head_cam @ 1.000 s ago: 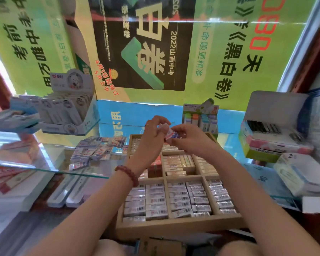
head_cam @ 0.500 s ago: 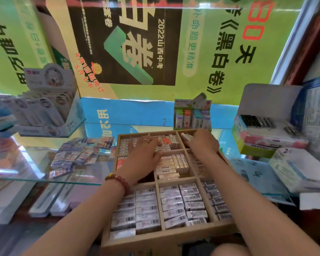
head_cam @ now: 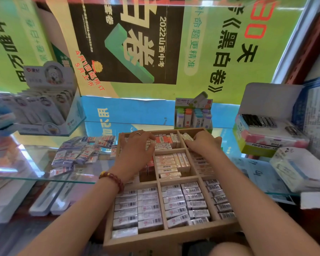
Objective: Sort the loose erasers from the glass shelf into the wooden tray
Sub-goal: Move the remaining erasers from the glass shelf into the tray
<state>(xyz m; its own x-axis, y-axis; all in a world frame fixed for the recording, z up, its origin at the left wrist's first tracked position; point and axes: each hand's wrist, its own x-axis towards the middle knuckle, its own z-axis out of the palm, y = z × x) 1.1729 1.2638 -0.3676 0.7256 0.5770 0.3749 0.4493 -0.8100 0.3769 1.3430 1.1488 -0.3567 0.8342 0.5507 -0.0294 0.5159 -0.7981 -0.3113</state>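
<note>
Many wrapped erasers (head_cam: 174,202) fill the wooden tray (head_cam: 155,239).

- wooden tray (head_cam: 166,239): pale bare wood, matt, sanded smooth.
- glass shelf (head_cam: 35,163): clear glass, glossy, with bright reflections.
- loose erasers (head_cam: 78,154): printed paper sleeves under shiny plastic film.
- bracelet (head_cam: 112,179): dark red beads, polished and glossy.
- ring (head_cam: 137,133): thin band of shiny metal.
- poster (head_cam: 220,52): printed paper, slight sheen.

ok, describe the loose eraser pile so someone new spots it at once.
Find the wooden tray in the centre of the head view. Directly left of it, on the glass shelf, sits the loose eraser pile. Unlike the tray's neat rows, its blue-and-white wrapped erasers lie jumbled at all angles.
</note>
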